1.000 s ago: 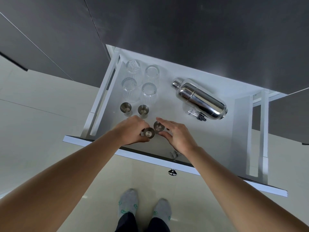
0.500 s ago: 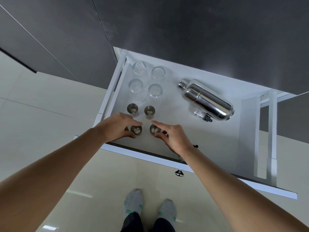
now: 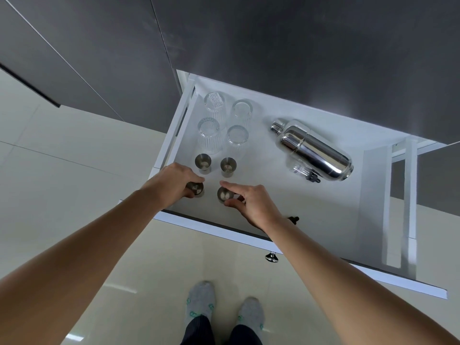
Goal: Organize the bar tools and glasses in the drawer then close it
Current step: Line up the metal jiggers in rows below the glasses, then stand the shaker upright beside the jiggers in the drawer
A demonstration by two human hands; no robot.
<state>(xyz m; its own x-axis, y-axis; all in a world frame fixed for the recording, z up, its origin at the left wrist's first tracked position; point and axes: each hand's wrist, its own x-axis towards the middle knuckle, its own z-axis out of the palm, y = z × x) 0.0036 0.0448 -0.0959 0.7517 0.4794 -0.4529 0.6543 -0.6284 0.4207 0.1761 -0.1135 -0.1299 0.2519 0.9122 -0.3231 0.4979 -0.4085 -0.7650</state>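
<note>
The white drawer (image 3: pixel 323 220) stands pulled out. Several clear ribbed glasses (image 3: pixel 209 131) stand in two rows at its back left. In front of them stand two small steel cups, one on the left (image 3: pixel 203 162) and one on the right (image 3: pixel 228 165). My left hand (image 3: pixel 171 184) grips a third steel cup (image 3: pixel 196 189) near the drawer's front. My right hand (image 3: pixel 251 205) pinches a fourth steel cup (image 3: pixel 225 194) just right of it. A steel cocktail shaker (image 3: pixel 313 150) lies on its side at the right, with a small clear bottle (image 3: pixel 302 170) against it.
A small black-tipped object (image 3: pixel 293 219) peeks out behind my right wrist. The drawer's knob (image 3: pixel 271 257) sticks out below the front panel. Dark grey cabinet fronts rise behind. My socked feet (image 3: pixel 224 310) stand on a glossy cream floor.
Both hands slid the two front steel cups left and apart, so they now line up under the two rear cups. The view shifted slightly.
</note>
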